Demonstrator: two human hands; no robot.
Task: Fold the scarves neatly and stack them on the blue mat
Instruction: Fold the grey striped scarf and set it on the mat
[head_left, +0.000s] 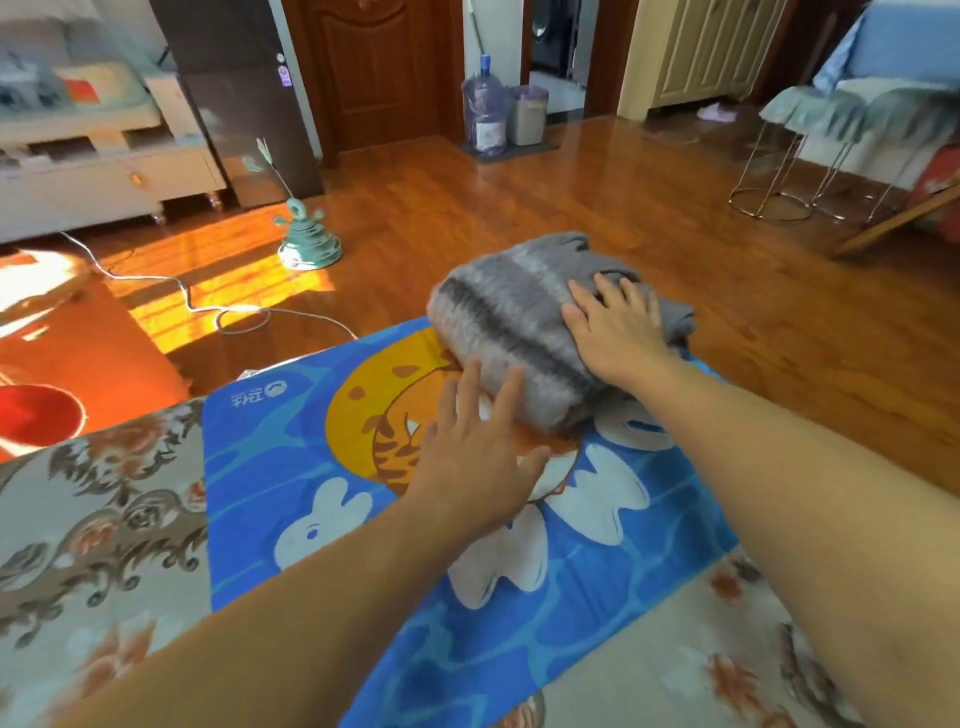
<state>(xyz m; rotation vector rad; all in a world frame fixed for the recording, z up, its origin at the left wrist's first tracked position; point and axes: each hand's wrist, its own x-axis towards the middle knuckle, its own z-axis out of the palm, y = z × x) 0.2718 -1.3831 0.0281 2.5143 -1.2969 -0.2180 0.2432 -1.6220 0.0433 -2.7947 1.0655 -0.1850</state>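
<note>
A folded grey fuzzy scarf (514, 317) with darker stripes lies on the far corner of the blue mat (291, 467), which carries a cartoon tiger and white rabbits. My right hand (615, 330) rests flat on the scarf's right part, fingers spread. My left hand (475, 452) lies flat on the mat at the scarf's near edge, its fingertips touching the fabric. A plainer grey layer (675, 317) shows under the right hand at the scarf's far right.
The mat sits on a floral-patterned bedcover (98, 525). Beyond is a wooden floor with a white cable (208, 306), a green cat toy (306, 239), a water jug (485, 109) and metal-legged stools (789, 171) at the right.
</note>
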